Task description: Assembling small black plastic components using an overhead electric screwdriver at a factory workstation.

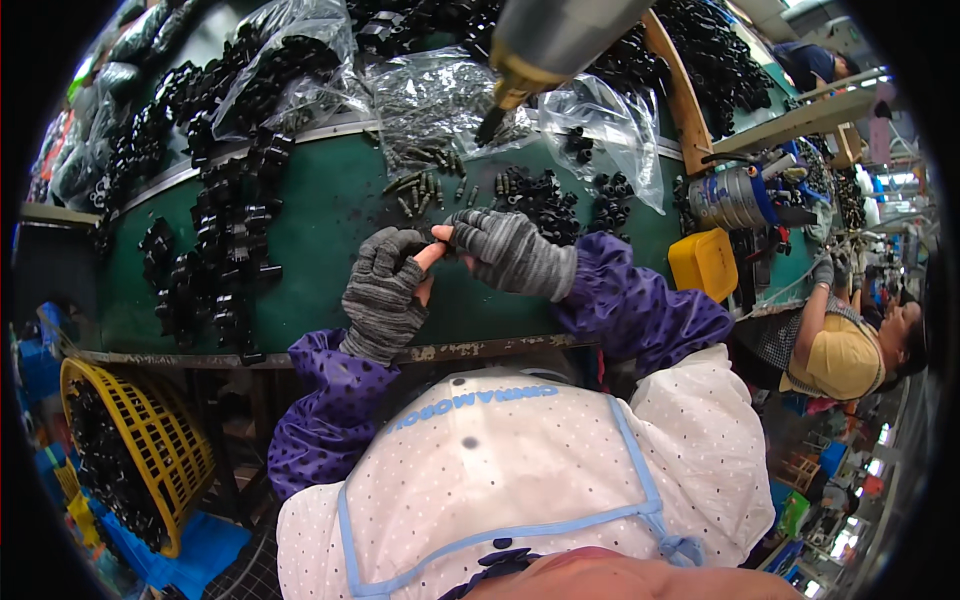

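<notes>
A small dark part (pixel 441 243), too tiny to make out in detail, sits between the two gloved hands above the middle of the green table (pixel 330 215), a little in from its near edge. The left hand (pixel 385 290), in a grey knit glove with bare fingertips, has its fingers curled, and a bare fingertip reaches up to the part. The right hand (pixel 508 250), in the same kind of glove, meets it from the other side, its thumb and forefinger pressed together on the part; the other fingers are folded. Both hands touch at that spot.

Just beyond the hands lies a scatter of small dark screws (pixel 425 188) and a heap of black plastic pieces (pixel 540 195). Above them hangs a powered screwdriver (pixel 535 50), its tip pointing down toward the far edge. Clear plastic bags (pixel 440 95) with more parts lie along the far edge. Rows of black clips (pixel 230 235) cover the left part of the table. A yellow box (pixel 703 262) stands at the right edge, and a yellow basket (pixel 140 445) of black parts sits below the near left corner. Another person (pixel 840 350) works to the right.
</notes>
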`<state>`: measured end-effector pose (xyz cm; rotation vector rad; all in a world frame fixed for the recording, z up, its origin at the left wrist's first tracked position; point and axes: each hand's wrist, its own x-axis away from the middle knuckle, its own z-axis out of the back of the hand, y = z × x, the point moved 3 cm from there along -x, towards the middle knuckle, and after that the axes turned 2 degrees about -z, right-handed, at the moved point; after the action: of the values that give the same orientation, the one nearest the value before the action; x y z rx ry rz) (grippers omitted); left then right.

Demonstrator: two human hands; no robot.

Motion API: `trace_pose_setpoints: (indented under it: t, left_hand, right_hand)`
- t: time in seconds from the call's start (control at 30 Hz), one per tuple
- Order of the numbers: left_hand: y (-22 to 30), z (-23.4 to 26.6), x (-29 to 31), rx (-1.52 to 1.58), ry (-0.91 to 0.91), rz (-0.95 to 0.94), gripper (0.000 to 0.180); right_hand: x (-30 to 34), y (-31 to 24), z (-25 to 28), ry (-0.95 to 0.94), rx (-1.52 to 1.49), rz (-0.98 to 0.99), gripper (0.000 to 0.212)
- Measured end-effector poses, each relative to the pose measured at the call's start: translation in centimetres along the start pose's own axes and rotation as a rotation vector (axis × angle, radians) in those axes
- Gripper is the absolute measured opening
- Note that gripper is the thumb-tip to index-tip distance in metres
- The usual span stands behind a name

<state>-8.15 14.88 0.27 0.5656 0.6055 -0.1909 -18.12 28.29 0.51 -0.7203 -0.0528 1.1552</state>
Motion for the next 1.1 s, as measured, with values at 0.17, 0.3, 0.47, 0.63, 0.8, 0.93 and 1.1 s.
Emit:
trace_pose_setpoints:
  t: [0.17,0.3,0.47,0.63,0.8,0.93,1.1]
  left_hand:
    - [1.0,0.0,-0.1,-0.147,-0.116,0.125,0.056]
    - [0.5,-1.4,0.3,-0.378,-0.178,0.172,0.062]
    - [-1.1,0.8,-0.7,-0.194,-0.104,0.172,0.058]
    - [-2.5,-0.4,-0.4,1.405,-0.117,0.978,0.041]
    - [-1.8,-1.3,0.2,1.705,-0.136,1.111,0.038]
    - [-1.6,-0.6,-0.1,1.703,-0.165,1.080,0.039]
    - [-1.5,-0.6,-0.3,1.622,-0.233,0.993,0.039]
  right_hand:
    - [1.7,8.8,8.3,-0.022,0.510,-0.568,0.029]
    - [3.0,13.7,8.5,-0.161,0.895,-0.844,0.033]
    - [3.9,14.3,8.1,0.101,0.603,-0.709,0.020]
    - [-0.8,2.8,6.2,0.146,-0.097,-0.126,0.020]
    - [-3.6,0.3,1.5,0.008,-0.450,-0.170,0.024]
    - [-4.0,-0.3,1.0,0.024,-0.349,-0.292,0.026]
    - [-4.8,-1.3,1.6,-0.012,-0.325,-0.296,0.024]
